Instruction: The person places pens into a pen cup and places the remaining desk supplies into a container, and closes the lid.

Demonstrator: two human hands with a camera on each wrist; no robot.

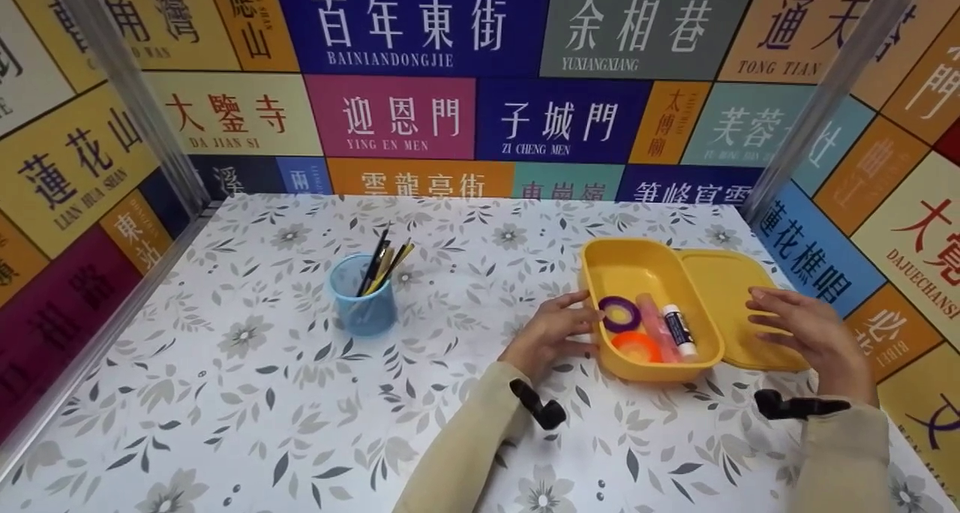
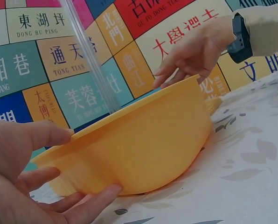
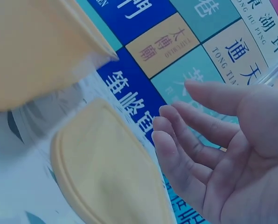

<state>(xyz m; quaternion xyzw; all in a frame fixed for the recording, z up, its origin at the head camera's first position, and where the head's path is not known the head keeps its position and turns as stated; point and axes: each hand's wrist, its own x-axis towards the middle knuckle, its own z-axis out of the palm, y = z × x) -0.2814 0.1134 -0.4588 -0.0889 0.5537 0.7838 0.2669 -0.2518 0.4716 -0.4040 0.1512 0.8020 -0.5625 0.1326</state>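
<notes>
In the head view my left hand [image 1: 553, 331] is at the left side of a yellow plastic box [image 1: 660, 374]. The left wrist view shows its fairly straight fingers touching the box wall [image 2: 143, 149], with the thumb at the rim. Inside the box lie a purple ring-shaped roll [image 1: 621, 315], an orange ring-shaped roll [image 1: 636, 346], a pink translucent stick-like item [image 1: 657, 329] and a white glue stick [image 1: 679, 330] with a dark label. My right hand [image 1: 814, 333], holding nothing, hovers over the right edge of the yellow lid [image 1: 731, 303] with loosely bent fingers.
A light-blue cup [image 1: 365, 314] holding several pens or pencils [image 1: 382, 265] stands left of centre on the flower-patterned tabletop [image 1: 247, 393]. Walls with coloured sign panels [image 1: 409, 25] border the back and both sides. The lid lies right beside the box.
</notes>
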